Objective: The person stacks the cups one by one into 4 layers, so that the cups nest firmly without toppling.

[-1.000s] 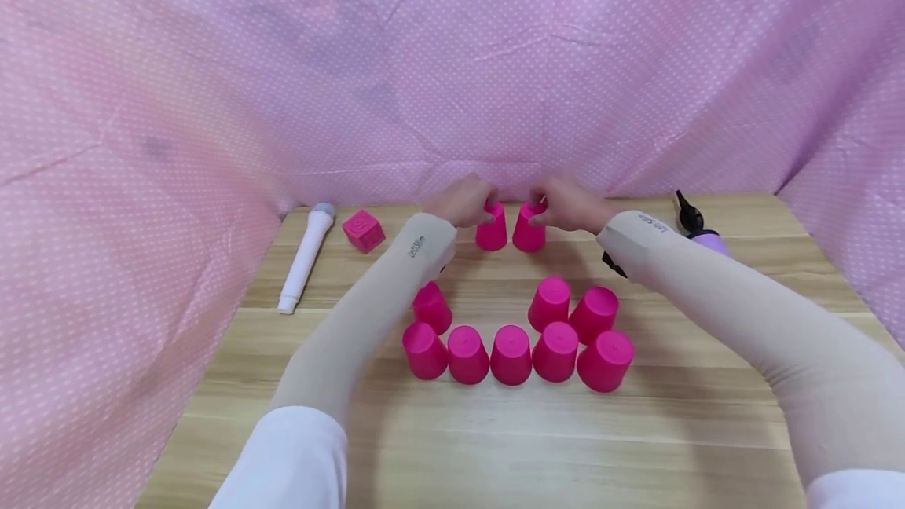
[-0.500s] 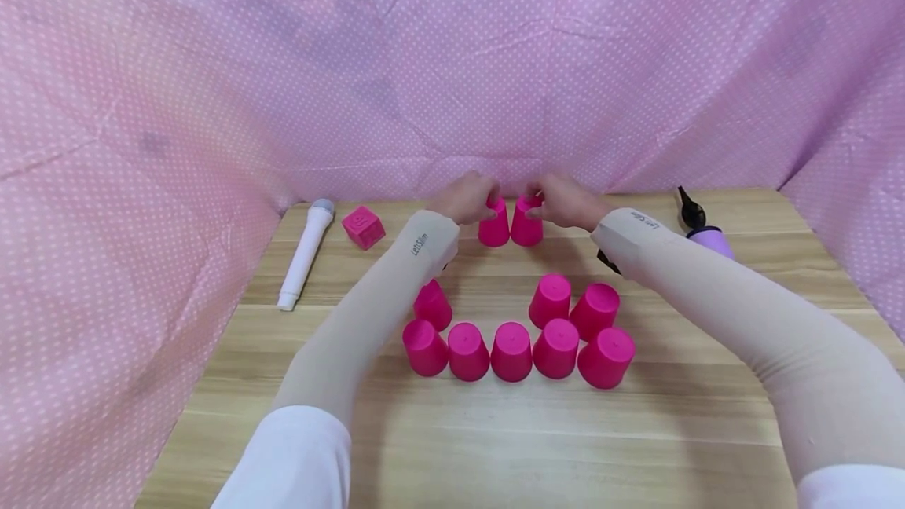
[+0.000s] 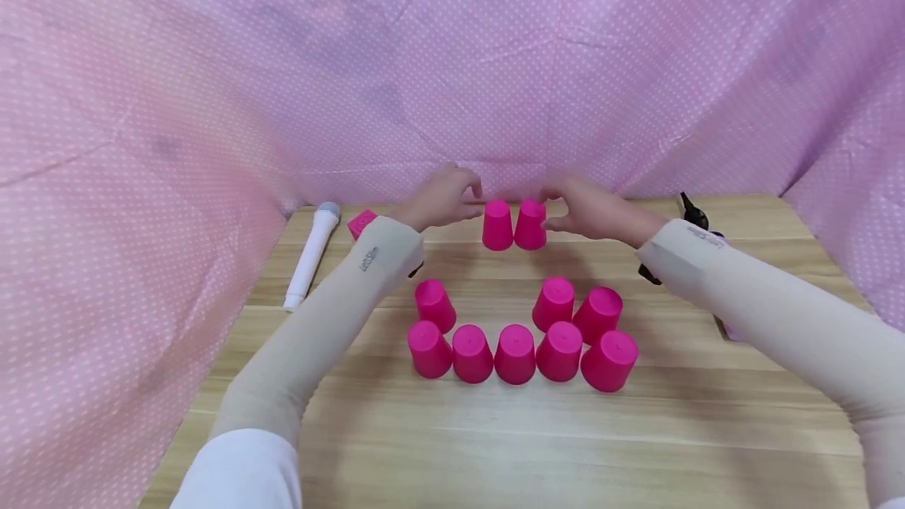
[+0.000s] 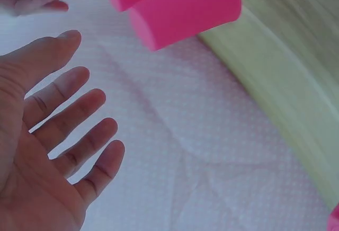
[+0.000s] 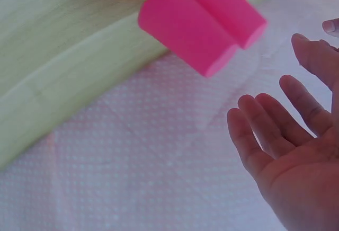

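Two pink cups stand upside down side by side at the table's far edge: a left cup (image 3: 498,226) and a right cup (image 3: 530,226). My left hand (image 3: 444,196) is just left of the pair, fingers spread and apart from the cup; in the left wrist view its palm (image 4: 42,188) holds nothing. On the other side my right hand (image 3: 590,209) has its fingertips close by the right cup's side. The right wrist view shows that hand's fingers (image 5: 275,130) loosely extended, with a gap to the cups.
Nearer me, several upside-down pink cups form a front row (image 3: 514,355), with a few more (image 3: 554,305) behind it. A white microphone (image 3: 311,256) and a pink cube (image 3: 361,222) lie at left. A black-tipped purple object (image 3: 694,213) is partly behind the right forearm. Pink dotted cloth (image 3: 452,61) hangs behind the table.
Both hands have let go of the two far cups and drawn apart, left hand leftward, right hand rightward. The two cups, brought closer together earlier, now stand on their own.
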`<state>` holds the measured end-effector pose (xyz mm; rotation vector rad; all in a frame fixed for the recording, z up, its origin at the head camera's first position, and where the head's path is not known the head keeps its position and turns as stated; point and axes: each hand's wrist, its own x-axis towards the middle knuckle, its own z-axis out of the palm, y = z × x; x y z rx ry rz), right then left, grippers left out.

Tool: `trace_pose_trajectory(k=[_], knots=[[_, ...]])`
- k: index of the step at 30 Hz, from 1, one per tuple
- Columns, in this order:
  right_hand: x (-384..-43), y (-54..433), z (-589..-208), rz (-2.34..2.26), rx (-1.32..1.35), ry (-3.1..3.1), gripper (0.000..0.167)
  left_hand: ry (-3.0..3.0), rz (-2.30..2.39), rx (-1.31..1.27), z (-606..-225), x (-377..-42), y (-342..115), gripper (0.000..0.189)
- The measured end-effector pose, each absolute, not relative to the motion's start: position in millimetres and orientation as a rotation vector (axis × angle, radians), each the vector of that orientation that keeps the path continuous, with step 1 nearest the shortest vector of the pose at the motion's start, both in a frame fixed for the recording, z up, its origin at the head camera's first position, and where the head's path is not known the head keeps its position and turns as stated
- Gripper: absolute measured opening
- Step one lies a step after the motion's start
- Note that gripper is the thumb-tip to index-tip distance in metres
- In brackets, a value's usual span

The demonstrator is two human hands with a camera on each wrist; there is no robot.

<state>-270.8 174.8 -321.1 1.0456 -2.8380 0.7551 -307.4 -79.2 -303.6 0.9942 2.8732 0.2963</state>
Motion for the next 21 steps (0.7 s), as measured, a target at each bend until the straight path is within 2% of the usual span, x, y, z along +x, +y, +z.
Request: trace_pose_trajectory(k=[9, 15, 21], knots=[[-228.8, 188.4, -310.5, 0.621, 1.136, -2.74, 0.038, 2.918, 0.239, 1.19, -287.0, -257.3, -115.5, 0.032], [-200.5, 191.2, -318.5, 0.559, 1.163, -2.727, 0.04, 2.914, 0.303, 1.258, -298.2, -224.7, -138.9, 0.033], [-175.9, 193.0, -333.3, 0.572, 1.174, -2.777, 0.037, 2.885, 0.352, 1.186, -315.4, -200.6, -157.0, 0.033]])
